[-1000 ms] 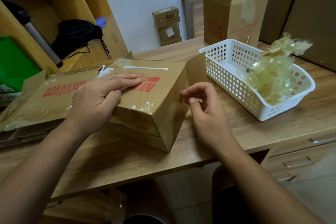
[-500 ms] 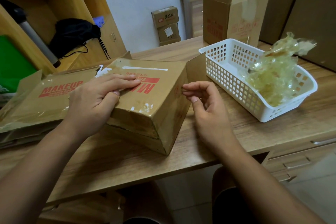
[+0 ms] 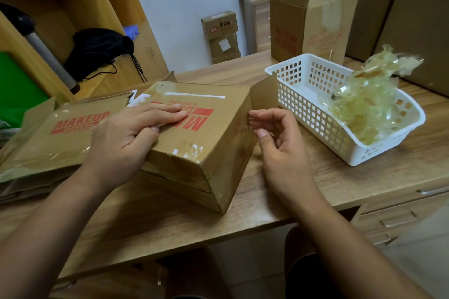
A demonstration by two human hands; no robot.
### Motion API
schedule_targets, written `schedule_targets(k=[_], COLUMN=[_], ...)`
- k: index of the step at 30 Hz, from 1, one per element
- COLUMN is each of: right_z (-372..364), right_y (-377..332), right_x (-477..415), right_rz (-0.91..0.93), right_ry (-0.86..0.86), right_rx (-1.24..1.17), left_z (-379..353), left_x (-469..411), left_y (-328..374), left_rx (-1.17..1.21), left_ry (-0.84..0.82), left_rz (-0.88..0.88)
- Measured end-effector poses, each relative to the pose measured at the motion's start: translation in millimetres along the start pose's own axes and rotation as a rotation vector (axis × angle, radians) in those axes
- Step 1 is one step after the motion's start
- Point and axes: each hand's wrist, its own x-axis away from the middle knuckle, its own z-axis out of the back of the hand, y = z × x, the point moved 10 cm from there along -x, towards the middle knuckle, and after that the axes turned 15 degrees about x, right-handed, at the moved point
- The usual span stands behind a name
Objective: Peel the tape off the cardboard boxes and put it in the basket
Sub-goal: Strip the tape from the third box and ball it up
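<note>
brown cardboard box (image 3: 201,133): matt, scuffed | clear tape patch (image 3: 193,150): glossy | white perforated plastic basket (image 3: 303,107): smooth | crumpled yellowish tape wad (image 3: 364,109): shiny | wood-grain desk top (image 3: 145,213): satin

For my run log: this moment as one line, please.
left hand: presses brown cardboard box top | right hand: curled fingers at box's right edge | white plastic basket: holds crumpled yellowish tape

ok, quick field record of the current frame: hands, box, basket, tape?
left hand: flat on top of the brown cardboard box with red print, fingers straight
right hand: fingers curled at the box's right side face; pinch on tape unclear
basket: white slotted plastic basket, right of box on wooden desk
peeled tape: crumpled yellowish clear wad in basket
</note>
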Motion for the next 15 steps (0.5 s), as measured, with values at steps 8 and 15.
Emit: schedule_targets(k=[8, 15], right_z=[-1, 3], right_y=[3, 11], right_x=[3, 5], right_rz=[-0.036, -0.11], right_ry=[-0.025, -0.007], right_rx=[-0.055, -0.078], left_z=[-1, -1], left_x=[-2, -2], left_y=[1, -2], left_rx=[0.015, 0.067], left_ry=[-0.004, -0.023], left_rz=[-0.011, -0.011])
